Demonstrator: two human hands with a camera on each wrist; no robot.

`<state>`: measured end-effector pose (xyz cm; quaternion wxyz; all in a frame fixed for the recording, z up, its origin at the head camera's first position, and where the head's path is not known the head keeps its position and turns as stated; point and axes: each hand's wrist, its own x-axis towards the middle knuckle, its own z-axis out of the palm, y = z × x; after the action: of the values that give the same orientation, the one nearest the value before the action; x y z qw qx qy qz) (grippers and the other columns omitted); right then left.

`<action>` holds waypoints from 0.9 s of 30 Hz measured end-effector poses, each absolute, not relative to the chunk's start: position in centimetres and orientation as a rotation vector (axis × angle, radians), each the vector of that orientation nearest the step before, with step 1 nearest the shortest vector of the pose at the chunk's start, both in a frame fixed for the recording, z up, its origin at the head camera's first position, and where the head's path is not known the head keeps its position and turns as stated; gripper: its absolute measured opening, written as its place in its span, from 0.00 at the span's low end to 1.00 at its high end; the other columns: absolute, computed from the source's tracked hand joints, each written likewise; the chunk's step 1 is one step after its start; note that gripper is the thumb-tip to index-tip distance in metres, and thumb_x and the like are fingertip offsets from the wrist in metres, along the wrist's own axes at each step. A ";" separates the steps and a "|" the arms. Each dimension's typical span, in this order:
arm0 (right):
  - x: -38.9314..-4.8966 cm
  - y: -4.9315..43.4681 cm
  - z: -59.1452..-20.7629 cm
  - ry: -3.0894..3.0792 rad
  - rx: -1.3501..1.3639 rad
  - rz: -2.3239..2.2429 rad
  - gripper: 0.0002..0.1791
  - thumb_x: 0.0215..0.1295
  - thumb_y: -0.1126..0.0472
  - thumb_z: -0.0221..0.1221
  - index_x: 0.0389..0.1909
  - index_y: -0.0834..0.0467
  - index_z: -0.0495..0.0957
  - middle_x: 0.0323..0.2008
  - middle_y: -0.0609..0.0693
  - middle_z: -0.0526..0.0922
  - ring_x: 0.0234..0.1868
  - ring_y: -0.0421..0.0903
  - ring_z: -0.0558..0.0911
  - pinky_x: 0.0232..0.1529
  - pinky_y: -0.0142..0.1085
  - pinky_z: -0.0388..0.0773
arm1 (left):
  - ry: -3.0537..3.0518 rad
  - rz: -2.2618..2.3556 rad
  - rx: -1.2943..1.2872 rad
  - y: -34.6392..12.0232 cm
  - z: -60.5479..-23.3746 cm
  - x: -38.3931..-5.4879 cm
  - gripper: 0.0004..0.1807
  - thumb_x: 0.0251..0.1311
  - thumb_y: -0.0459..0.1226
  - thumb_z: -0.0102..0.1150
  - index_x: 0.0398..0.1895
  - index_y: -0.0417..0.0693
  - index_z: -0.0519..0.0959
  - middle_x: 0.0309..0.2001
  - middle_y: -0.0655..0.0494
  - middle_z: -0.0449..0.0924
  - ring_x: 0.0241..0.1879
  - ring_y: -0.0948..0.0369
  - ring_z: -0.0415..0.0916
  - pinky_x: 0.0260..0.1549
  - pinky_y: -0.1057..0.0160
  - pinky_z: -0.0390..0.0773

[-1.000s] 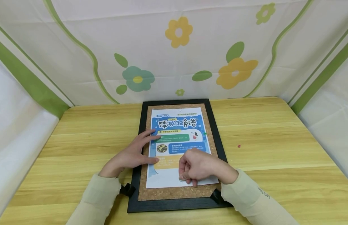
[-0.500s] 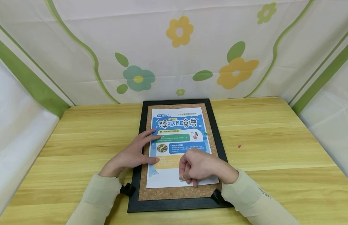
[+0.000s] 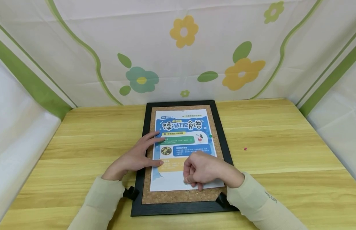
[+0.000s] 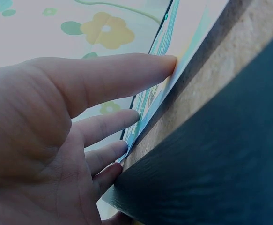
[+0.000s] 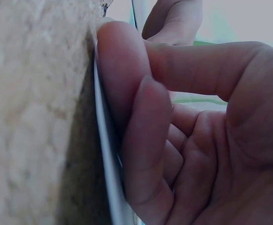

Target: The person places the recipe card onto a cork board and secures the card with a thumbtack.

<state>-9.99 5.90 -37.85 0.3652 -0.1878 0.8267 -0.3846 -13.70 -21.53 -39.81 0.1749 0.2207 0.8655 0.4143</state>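
Note:
A printed poster sheet point(image 3: 169, 182) in blue, green and yellow lies on a black-framed cork board point(image 3: 157, 199). My left hand point(image 3: 134, 156) rests at the poster's left edge, fingers spread and thumb tip on the paper. In the left wrist view, the thumb point(image 4: 122, 77) touches the sheet. Low on the poster, my right hand point(image 3: 205, 169) has curled fingers and pinches what looks like a small pale thumbtack point(image 3: 185, 183), mostly hidden. The right wrist view shows its fingertips point(image 5: 122, 70) against the sheet's lower edge. A green thumbtack point(image 3: 210, 136) sits at the poster's right edge.
A small red thumbtack point(image 3: 245, 149) lies on the wooden table point(image 3: 281, 137), right of the board. Behind the table hangs a white curtain point(image 3: 154, 41) with flowers, and similar cloth closes both sides. Black wrist straps point(image 3: 131, 193) show near the sleeves.

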 end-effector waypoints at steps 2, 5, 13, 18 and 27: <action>-10.0 5.9 -37.9 2.124 -0.485 -0.992 0.10 0.70 0.69 0.68 0.28 0.56 0.84 0.19 0.52 0.85 0.13 0.41 0.81 0.19 0.36 0.83 | 2.456 1.168 0.629 -21.5 -39.8 -13.7 0.43 0.61 0.41 0.77 0.79 0.45 0.71 0.87 0.41 0.48 0.85 0.31 0.39 0.76 0.20 0.50; -10.0 6.0 -37.9 2.120 -0.487 -0.994 0.10 0.70 0.69 0.68 0.28 0.56 0.84 0.19 0.52 0.85 0.13 0.41 0.81 0.20 0.36 0.83 | 2.461 1.161 0.631 -21.5 -39.9 -13.8 0.43 0.61 0.41 0.77 0.79 0.45 0.71 0.87 0.41 0.48 0.85 0.32 0.39 0.76 0.20 0.50; -10.0 6.0 -38.0 2.120 -0.491 -0.995 0.10 0.70 0.68 0.69 0.28 0.56 0.84 0.19 0.51 0.85 0.13 0.41 0.81 0.20 0.36 0.83 | 2.455 1.165 0.604 -21.5 -40.0 -13.9 0.43 0.61 0.41 0.77 0.80 0.47 0.71 0.88 0.42 0.47 0.86 0.32 0.38 0.76 0.21 0.49; -10.0 6.1 -38.0 2.121 -0.500 -1.003 0.10 0.70 0.68 0.69 0.28 0.56 0.84 0.19 0.52 0.85 0.13 0.42 0.81 0.19 0.37 0.83 | 2.453 1.164 0.592 -21.5 -40.0 -13.9 0.43 0.61 0.41 0.78 0.80 0.47 0.71 0.88 0.43 0.47 0.86 0.32 0.38 0.76 0.21 0.49; -10.0 6.1 -38.0 2.113 -0.499 -1.007 0.10 0.70 0.69 0.68 0.28 0.57 0.84 0.19 0.52 0.85 0.13 0.42 0.81 0.19 0.37 0.83 | 2.454 1.155 0.591 -21.5 -39.9 -13.8 0.43 0.62 0.42 0.78 0.80 0.47 0.71 0.88 0.43 0.47 0.86 0.33 0.39 0.76 0.21 0.50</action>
<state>-10.00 6.10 -37.96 0.3656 -0.1939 0.8217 -0.3917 -13.83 -21.48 -39.91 0.1817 0.2094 0.8694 0.4090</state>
